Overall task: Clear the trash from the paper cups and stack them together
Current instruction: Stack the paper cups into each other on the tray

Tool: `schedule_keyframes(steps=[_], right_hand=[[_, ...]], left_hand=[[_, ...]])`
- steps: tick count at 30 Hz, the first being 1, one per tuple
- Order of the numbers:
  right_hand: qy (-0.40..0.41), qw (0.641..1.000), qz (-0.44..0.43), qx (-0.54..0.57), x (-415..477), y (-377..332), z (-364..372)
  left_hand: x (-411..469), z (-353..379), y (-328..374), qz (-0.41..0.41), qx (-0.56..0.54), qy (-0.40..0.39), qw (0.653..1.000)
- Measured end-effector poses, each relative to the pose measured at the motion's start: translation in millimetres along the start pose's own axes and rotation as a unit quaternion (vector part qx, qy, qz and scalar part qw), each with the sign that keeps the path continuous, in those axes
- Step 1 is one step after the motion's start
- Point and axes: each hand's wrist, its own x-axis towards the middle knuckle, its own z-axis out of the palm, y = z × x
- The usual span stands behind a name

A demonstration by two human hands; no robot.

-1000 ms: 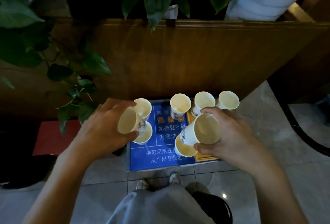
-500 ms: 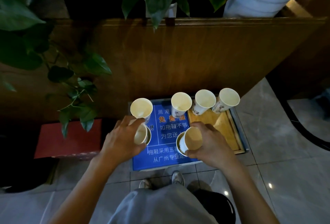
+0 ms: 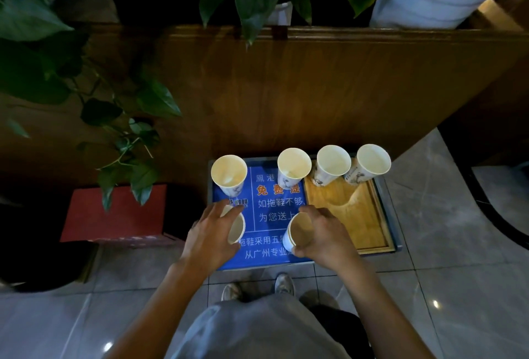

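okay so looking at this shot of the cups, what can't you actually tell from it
Head view only:
- Left hand covers most of its cup; contents and any cup beneath are hidden.
- Right hand hides the side of its cup; rim looks doubled, count unclear.
- Trash inside the four back cups: too dim.

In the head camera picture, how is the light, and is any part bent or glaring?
Head view: dim overall, leaves at upper left almost black; small bright glare spots on the grey floor tiles; wide-angle lens curves the brown wooden panel edge; white paper cups stay sharp.
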Motion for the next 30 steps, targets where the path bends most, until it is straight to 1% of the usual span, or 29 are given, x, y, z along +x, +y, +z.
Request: schedule_keyframes(steps=[7,17,21,26,30], right_hand=[[-0.023,1.0,0.004,-0.005,5.8,-4.9,7.6],[-0.003,1.0,-0.025,-0.009,21.0,-11.9,7.5],[0.0,1.0,-0.03,-0.004,25.8,-12.3,7.3],[-0.025,0.999,-0.028,-0.002,28.0,-8.6,8.2],[-0.026,0.999,-0.031,-0.005,28.3,-7.2,9.3]], left_hand=[[7.8,8.3,7.2,0.007,0.032,-0.005,0.999],[7.3,14.8,17.2,0.013,0.061,-0.011,0.998],[8.2,14.9,21.0,0.001,0.059,-0.012,0.998],[10.0,13.1,21.3,-0.008,0.057,-0.019,0.998],[10.5,12.6,22.0,-0.015,0.05,-0.028,0.998]])
